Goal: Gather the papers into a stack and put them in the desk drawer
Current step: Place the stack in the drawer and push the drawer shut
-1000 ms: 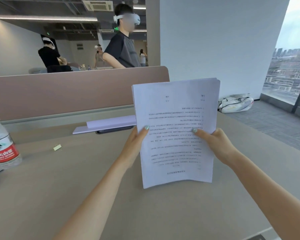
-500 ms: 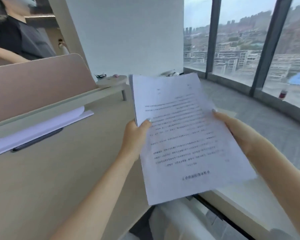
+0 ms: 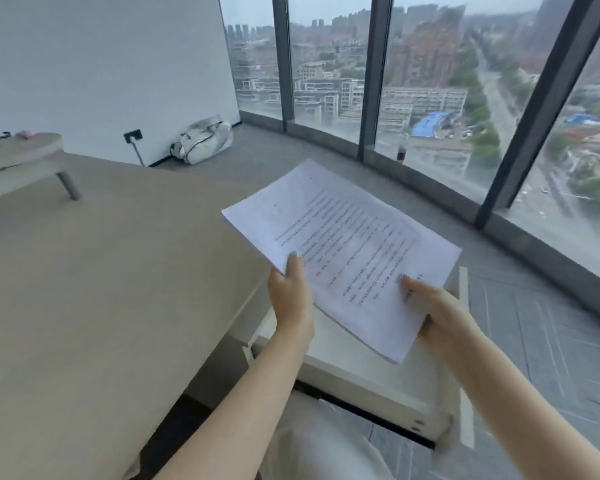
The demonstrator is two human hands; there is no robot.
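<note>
A stack of white printed papers [image 3: 340, 244] hangs in the air, nearly flat, past the right edge of the desk [image 3: 101, 289]. My left hand [image 3: 291, 296] grips the stack's near left edge, thumb on top. My right hand [image 3: 437, 313] grips its near right corner. Directly below the stack, a white desk drawer [image 3: 361, 386] stands pulled open beside the desk; the papers and my arms hide most of its inside.
A white bag [image 3: 201, 142] lies on the grey floor by the wall. A low beige table [image 3: 21, 157] stands at the far left. Floor-to-ceiling windows [image 3: 430, 98] curve along the right side. A dark bottle [image 3: 401, 154] sits on the window ledge.
My view has swung right, away from the desk partition and toward the windows. The stack has gone from upright over the desk to nearly flat above the open drawer, still in both hands.
</note>
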